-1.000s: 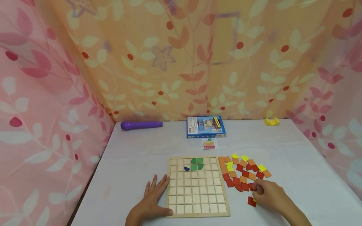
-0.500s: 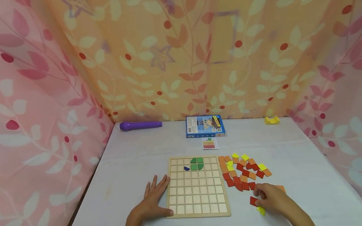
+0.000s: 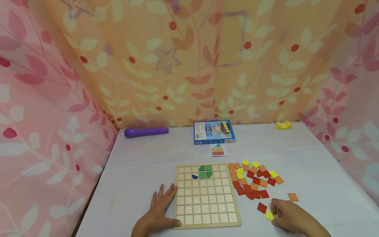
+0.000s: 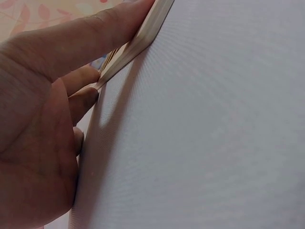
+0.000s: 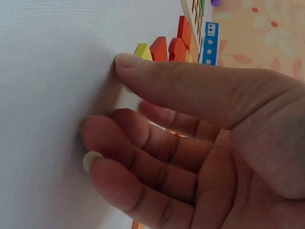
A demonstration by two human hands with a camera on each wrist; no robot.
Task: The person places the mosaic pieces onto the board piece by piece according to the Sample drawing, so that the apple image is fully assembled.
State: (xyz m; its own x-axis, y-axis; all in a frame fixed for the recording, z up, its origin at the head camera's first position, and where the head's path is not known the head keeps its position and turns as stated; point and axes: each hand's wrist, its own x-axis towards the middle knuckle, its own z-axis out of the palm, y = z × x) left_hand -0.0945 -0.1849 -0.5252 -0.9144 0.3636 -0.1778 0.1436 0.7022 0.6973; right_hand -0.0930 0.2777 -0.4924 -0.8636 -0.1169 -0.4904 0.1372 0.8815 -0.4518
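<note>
My left hand [image 3: 158, 212] lies spread along the left side of a wooden grid board [image 3: 179, 227], its thumb resting on the near left corner. In the left wrist view the thumb [image 4: 95, 38] overlaps the board's rim [image 4: 143, 38]. My right hand [image 3: 288, 215] is low over the cloth, fingers loosely bent, right at the edge of a yellow tile [image 3: 269, 215]. The right wrist view has the thumb [image 5: 157, 81] stretched down to the cloth beside the yellow tile [image 5: 142, 51], with nothing between thumb and fingers. A red square tile [image 3: 262, 207] touches the yellow one.
Orange, red and yellow tiles [image 3: 256, 194] lie spread right of the board; one orange tile [image 3: 293, 197] sits apart. Green tiles [image 3: 208, 168] and a blue piece [image 3: 194, 176] are on the board. Behind stand a pattern card [image 3: 219, 150], blue box [image 3: 214, 131], purple microphone-shaped object [image 3: 146, 132] and yellow holder [image 3: 283, 125].
My right hand has drawn back from the tile cluster toward the near right, uncovering the lone orange tile. The red and yellow tiles have shifted slightly. My left hand stays put.
</note>
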